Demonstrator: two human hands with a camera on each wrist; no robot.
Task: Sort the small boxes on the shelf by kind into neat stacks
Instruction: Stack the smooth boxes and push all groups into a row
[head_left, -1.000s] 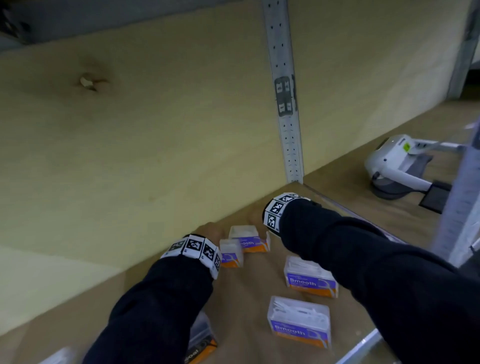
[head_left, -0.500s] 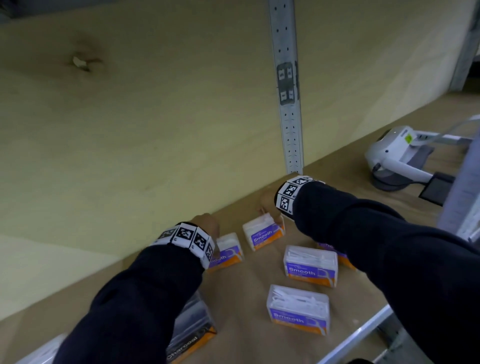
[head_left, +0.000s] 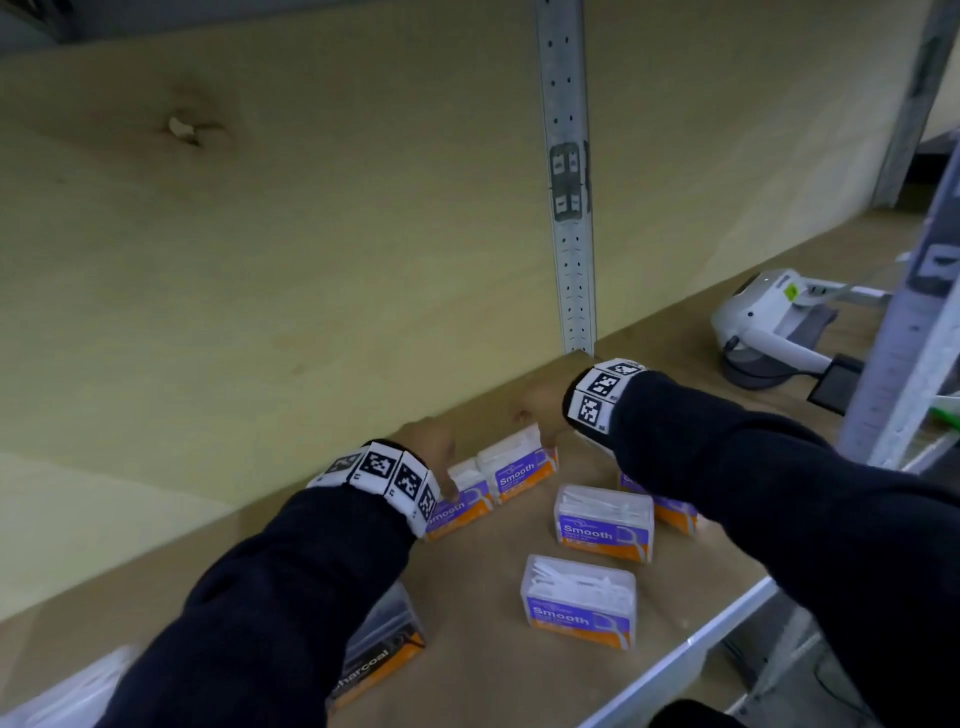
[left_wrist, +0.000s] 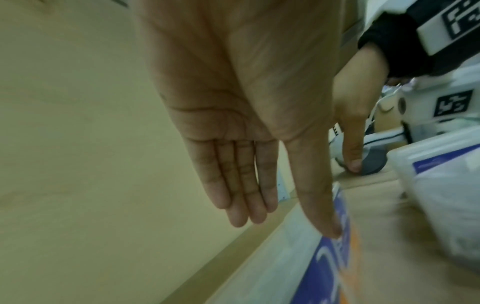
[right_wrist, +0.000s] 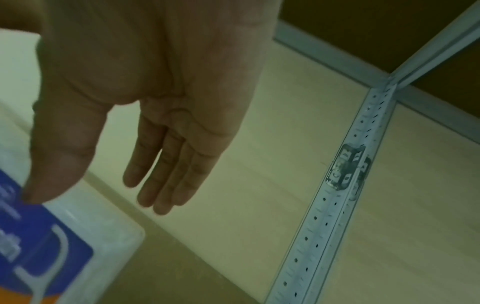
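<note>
1. So far, no stack had formed: two Smooth boxes (head_left: 496, 475) sat side by side near the back wall (head_left: 311, 260) of the shelf (head_left: 467, 675), three more scattered toward the front.
2. Left hand (head_left: 431, 441) and right hand (head_left: 535, 410) had straight, relaxed fingers (left_wrist: 244, 185), each thumb touching a box.
3. Sleeves hid part of a Charcoal box (head_left: 379, 660); another box at the lower left was cut off.

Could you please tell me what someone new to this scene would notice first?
Probably the two hands, left hand and right hand, reaching to the back of the wooden shelf, each with a thumb on a purple-and-orange Smooth box. Next, two more Smooth boxes nearer the front edge, and a white device far right.
</note>
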